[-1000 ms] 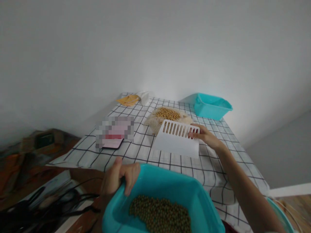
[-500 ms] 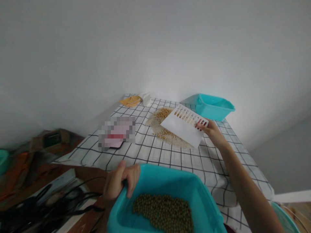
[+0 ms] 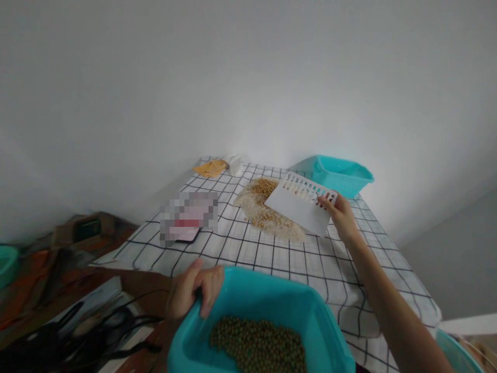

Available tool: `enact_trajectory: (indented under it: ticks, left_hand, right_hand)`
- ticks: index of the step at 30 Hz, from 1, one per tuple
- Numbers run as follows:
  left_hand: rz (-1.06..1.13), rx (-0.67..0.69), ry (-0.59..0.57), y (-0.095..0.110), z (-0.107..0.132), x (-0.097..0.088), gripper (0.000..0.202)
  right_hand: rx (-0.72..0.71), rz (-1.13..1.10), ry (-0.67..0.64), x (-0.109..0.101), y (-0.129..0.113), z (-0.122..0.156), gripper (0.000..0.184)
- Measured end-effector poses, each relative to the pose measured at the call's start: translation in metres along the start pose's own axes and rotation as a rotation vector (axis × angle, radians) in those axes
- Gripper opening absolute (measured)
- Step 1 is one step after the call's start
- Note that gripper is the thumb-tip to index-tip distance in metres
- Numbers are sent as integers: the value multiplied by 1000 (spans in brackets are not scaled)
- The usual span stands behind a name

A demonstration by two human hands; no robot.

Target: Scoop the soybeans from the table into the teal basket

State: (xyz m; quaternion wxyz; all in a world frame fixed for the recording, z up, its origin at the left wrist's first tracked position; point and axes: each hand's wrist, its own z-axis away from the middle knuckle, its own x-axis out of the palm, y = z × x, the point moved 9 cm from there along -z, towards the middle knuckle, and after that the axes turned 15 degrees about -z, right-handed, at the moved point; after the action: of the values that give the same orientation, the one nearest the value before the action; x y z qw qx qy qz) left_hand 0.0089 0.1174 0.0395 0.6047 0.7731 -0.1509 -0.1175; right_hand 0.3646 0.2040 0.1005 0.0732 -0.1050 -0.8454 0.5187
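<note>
My left hand (image 3: 196, 290) is closed over the left rim of a turquoise plastic basin (image 3: 267, 282) at the table's near edge. Many small round greenish-brown beans (image 3: 260, 344) cover part of its bottom. With my right hand (image 3: 339, 215) I pinch a white plastic board (image 3: 297, 210) by its slotted edge, fingertips partly hidden behind it. The board is tilted at the right side of a spread of pale fine grain (image 3: 254, 207) with yellowish beans (image 3: 264, 186) on it. Whether the board touches the tabletop I cannot tell.
A second turquoise basin (image 3: 341, 178) stands at the back right of the checked tablecloth (image 3: 236, 248). A blurred-out phone-like object (image 3: 188, 220) lies left, with a yellow cloth (image 3: 210, 168) behind. Dark cables (image 3: 116, 326) and boxes (image 3: 81, 230) clutter the floor side.
My right hand has drawn the white board slightly right, uncovering more of the pale grain. My left hand keeps its hold on the basin rim. The view has shifted a little.
</note>
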Motion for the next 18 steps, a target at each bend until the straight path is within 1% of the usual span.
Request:
enact_trajectory:
  ticks: [4,8,13,18]
  left_hand:
    - [16,-25,-11,-11,-2,-6,74]
    - [-7,35,-48,-10,-5,-5,75]
    - [11,18,25,-6,-4,-4,74]
    - [40,17,42,-5,-4,-2,75]
  right_hand:
    - [51,-19,-69,10,6,3,35]
    - [62,-34,-77,11,6,5,33]
    - [-11,-15,-28,5,-1,2,33]
    - [6,20,-84,13,4,3,33]
